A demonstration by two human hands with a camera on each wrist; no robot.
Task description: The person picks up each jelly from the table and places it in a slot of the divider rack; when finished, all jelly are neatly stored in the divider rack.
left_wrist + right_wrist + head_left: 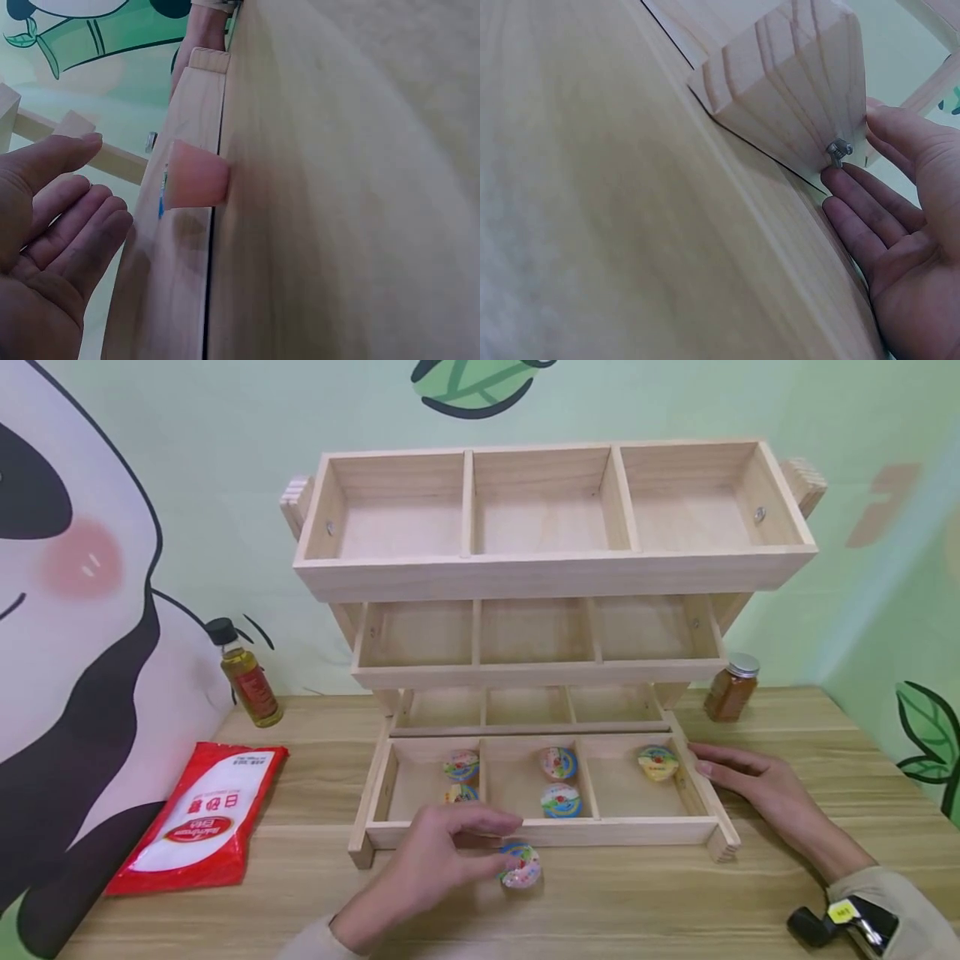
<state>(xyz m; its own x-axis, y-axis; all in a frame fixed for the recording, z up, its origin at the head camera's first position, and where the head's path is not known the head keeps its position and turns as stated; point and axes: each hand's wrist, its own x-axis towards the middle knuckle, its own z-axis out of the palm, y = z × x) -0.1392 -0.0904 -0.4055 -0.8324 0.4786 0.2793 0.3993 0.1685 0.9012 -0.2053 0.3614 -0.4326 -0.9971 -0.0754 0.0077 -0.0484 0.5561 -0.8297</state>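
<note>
A small jelly cup (522, 867) with a printed lid stands on the table in front of the wooden tiered rack (555, 577). In the left wrist view this jelly cup (199, 178) is pinkish, and my left hand (442, 862) is beside it, fingers loosely bent, a gap between. At the rack's right side, my right hand (772, 789) rests its fingertips against the end of the frame, near a metal wing nut (838, 150). Inside the bottom tray (540, 833), two jelly cups lie left, two in the middle (561, 800) and one on the right (658, 762).
Left of the rack are a red and white packet (198, 822) and an oil bottle (251, 681) with a dark cap. A jar with a silver lid (732, 689) stands behind my right hand. Above the bottom tray, further three-compartment tiers rise and overhang.
</note>
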